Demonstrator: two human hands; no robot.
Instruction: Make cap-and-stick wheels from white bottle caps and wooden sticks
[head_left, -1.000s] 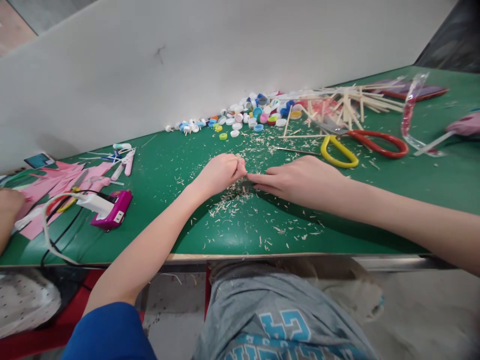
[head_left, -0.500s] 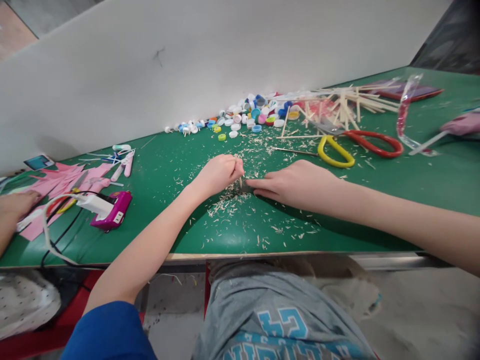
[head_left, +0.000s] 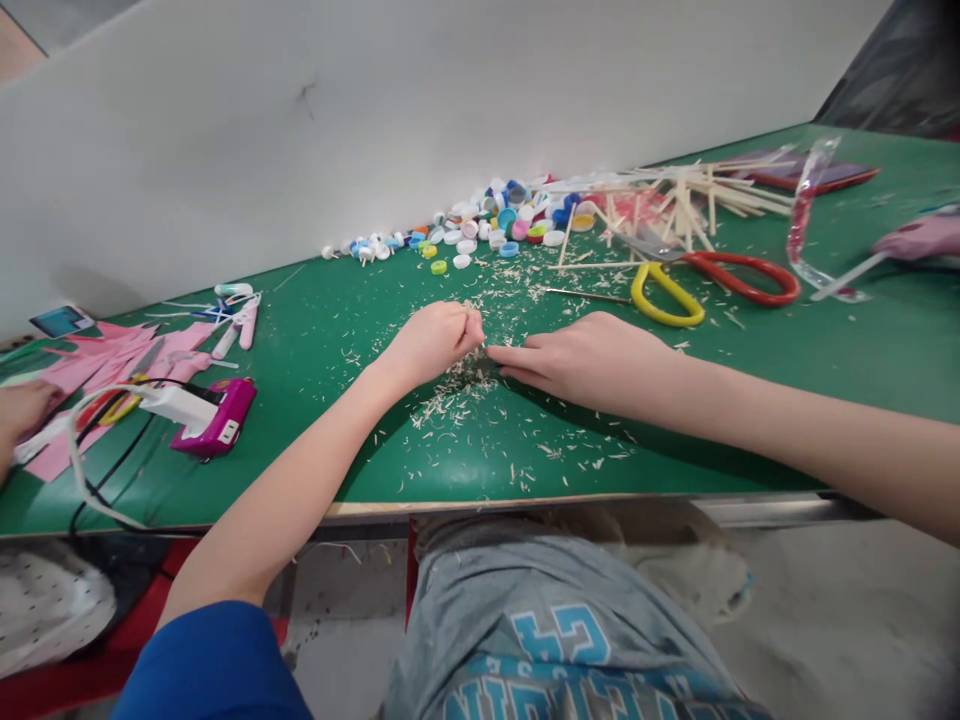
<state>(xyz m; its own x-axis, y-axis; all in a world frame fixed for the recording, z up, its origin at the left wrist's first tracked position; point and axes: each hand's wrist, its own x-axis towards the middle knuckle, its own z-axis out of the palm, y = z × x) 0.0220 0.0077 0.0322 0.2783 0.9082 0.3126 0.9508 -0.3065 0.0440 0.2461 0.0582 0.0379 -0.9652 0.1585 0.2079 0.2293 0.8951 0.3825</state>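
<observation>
Low over the green table (head_left: 292, 350), my left hand (head_left: 431, 340) is closed in a pinch around a thin wooden stick, mostly hidden by the fingers. Close beside it on the right, my right hand (head_left: 592, 355) has its index finger stretched toward the stick. Under those fingertips sits a small grey blade (head_left: 489, 366), largely covered. Pale wood shavings (head_left: 442, 405) lie scattered beneath and around both hands.
Behind the hands are bottle caps (head_left: 495, 220), wooden sticks (head_left: 686, 200), scissors (head_left: 667, 285) and a thin metal rod (head_left: 585, 295). A pink glue gun (head_left: 915, 240) lies right. Left are a magenta power adapter (head_left: 225, 420), pink sheets (head_left: 105, 360) and another person's hand (head_left: 26, 408).
The view has shifted slightly. My left fist has turned a little and the stick's lower end shows less. Both hands stay close together above the shavings.
</observation>
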